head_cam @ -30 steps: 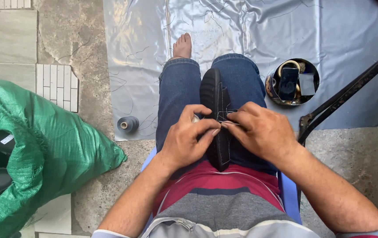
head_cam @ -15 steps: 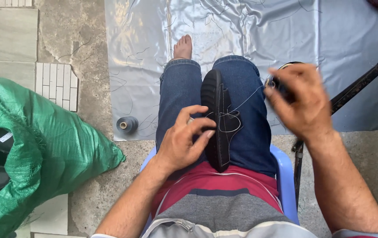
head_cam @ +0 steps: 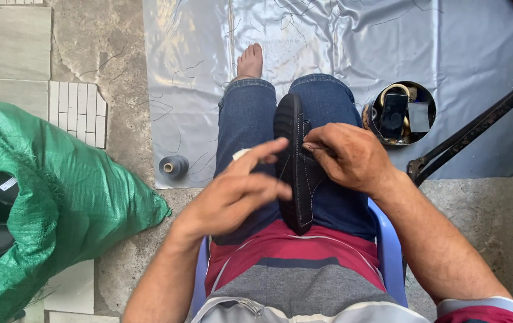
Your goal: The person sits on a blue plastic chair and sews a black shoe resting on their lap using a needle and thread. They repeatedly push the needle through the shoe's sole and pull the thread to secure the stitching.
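A black shoe (head_cam: 295, 170) lies sole-up on the person's lap, between the thighs. The right hand (head_cam: 352, 158) sits at its 3 o'clock edge — fingers pinched together on the shoe's rim. The left hand (head_cam: 235, 194) hovers at 9 o'clock, fingers spread — fingertips (head_cam: 280, 143) just touching the sole.

Informal shoe-repair spot on a bare concrete floor (head_cam: 119, 119). Plastic sheet (head_cam: 328, 36) spread on ground, thread spool (head_cam: 174, 165), tin of tools (head_cam: 402, 113), green sack (head_cam: 59, 197) holding shoes, blue plastic stool (head_cam: 391, 257).
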